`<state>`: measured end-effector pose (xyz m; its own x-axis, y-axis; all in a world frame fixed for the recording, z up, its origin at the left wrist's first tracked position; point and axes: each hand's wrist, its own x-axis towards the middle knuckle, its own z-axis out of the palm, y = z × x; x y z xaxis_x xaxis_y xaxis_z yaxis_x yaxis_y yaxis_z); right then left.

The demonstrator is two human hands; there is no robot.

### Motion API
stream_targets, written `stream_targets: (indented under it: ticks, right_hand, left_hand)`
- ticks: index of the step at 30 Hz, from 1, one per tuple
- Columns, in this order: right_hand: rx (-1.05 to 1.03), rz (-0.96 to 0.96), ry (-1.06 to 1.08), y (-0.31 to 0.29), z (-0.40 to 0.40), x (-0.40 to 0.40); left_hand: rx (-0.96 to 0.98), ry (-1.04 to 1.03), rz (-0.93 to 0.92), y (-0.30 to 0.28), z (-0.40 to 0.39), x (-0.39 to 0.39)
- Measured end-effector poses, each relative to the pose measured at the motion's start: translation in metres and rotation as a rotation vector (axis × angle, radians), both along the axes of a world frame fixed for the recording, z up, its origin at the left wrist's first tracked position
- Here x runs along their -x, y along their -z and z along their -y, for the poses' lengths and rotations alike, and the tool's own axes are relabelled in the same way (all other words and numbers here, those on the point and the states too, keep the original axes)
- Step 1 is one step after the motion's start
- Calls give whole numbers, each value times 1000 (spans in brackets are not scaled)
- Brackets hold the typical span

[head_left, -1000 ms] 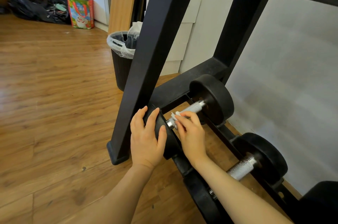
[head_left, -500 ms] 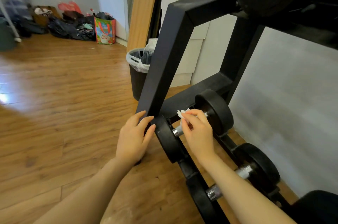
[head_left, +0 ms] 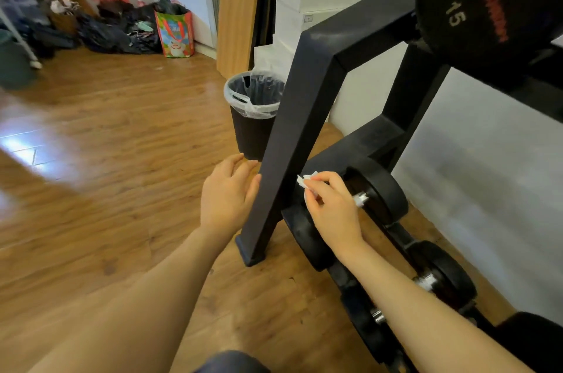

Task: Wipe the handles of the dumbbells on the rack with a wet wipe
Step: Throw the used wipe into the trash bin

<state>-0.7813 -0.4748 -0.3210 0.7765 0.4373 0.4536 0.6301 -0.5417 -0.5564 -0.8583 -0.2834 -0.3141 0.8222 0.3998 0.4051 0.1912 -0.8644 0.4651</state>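
A: Two hands at the rack (head_left: 307, 117), lowest tier. Left hand (head_left: 227, 194) lies with relaxed, nearly straight fingers against the slanted black upright, holding nothing.

B: Dumbbells, largest first?

A: The "15" dumbbell (head_left: 487, 7) sits on the upper tier. Below, the near dumbbell (head_left: 377, 187) shows only a short stretch of its handle (head_left: 361, 198); a second dumbbell (head_left: 441, 278) lies further along the rail.

B: Wipe?

A: Right hand (head_left: 330, 208) pinches the wet wipe (head_left: 306, 182) between thumb and fingertips, bunched small, above the handle. Contact with the metal: cannot tell.

B: Risks?

A: Judgement only. A small wad covers little knurling, so patches may be missed. Rough knurl could snag and tear the wipe. Knuckles sit close to the upright and the plate.
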Motion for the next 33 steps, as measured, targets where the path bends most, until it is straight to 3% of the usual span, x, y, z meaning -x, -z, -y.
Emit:
stream_targets:
  ticks: [6,13,20,27,33]
  right_hand:
    - [65,-7,-21,-112,-26,-6]
    - [121,42,-63,-282,-50,-8]
    - [152,-74,3,-434,-90,-30]
    - [234,-81,64,-492,-134,-60]
    - [239,-92,112,-482,-171,-91]
  left_hand:
    - [-19,7,-19,-114,-32,2]
    - [-15,3,19,-291,-48,0]
    - [-104,22,-19,-433,-95,-16]
    - [-119,26,-119,-485,-159,-48]
    - [-110,60,-155,-479,-195,-85]
